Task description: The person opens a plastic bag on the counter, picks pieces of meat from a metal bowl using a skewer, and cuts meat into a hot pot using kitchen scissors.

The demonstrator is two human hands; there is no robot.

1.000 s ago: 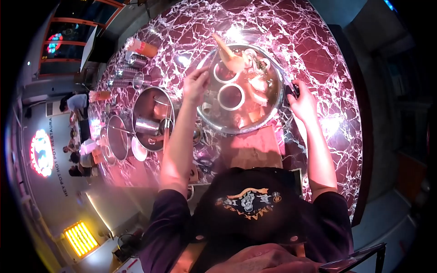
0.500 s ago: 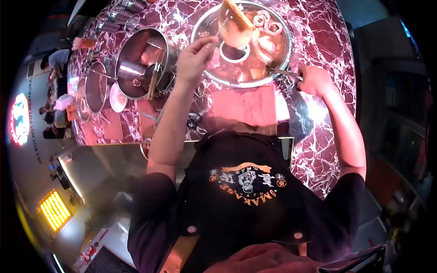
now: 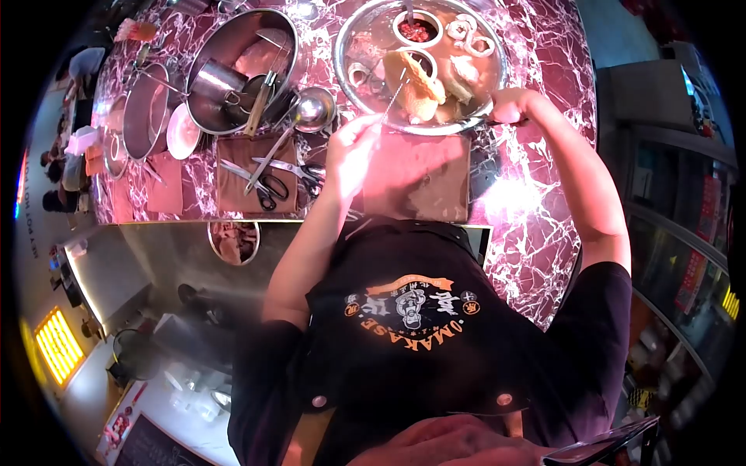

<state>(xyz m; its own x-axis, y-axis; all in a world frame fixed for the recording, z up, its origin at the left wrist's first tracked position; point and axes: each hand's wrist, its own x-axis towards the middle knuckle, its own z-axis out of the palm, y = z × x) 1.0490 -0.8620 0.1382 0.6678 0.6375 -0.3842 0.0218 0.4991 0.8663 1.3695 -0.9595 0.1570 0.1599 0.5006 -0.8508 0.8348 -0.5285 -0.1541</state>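
Observation:
My left hand (image 3: pixel 351 154) is closed on a thin metal utensil (image 3: pixel 395 99), which reaches up against a folded, tan, spongy piece of food (image 3: pixel 418 89). That piece is over the near part of a round metal tray (image 3: pixel 344 87), beside a small sauce bowl (image 3: pixel 423 59). At the tray's right rim my right hand (image 3: pixel 513 106) is closed around scissors, whose blades are mostly hidden. Pale ring-shaped pieces (image 3: pixel 470 35) and other cut food (image 3: pixel 464 71) lie in the tray. A second bowl (image 3: pixel 441 29) contains red bits.
A large steel pot (image 3: pixel 203 124) with utensils stands left, near a ladle (image 3: pixel 315 110). Two scissors (image 3: pixel 272 190) lie on a brown cloth (image 3: pixel 233 147). Another brown mat (image 3: pixel 435 190) is before the tray. Further left are a smaller pot (image 3: pixel 146 116) and a white bowl (image 3: pixel 183 132).
The tan piece has come down from upright to lower over the tray's near side. My left hand has moved down and right; my right hand has drawn slightly left and up to the rim.

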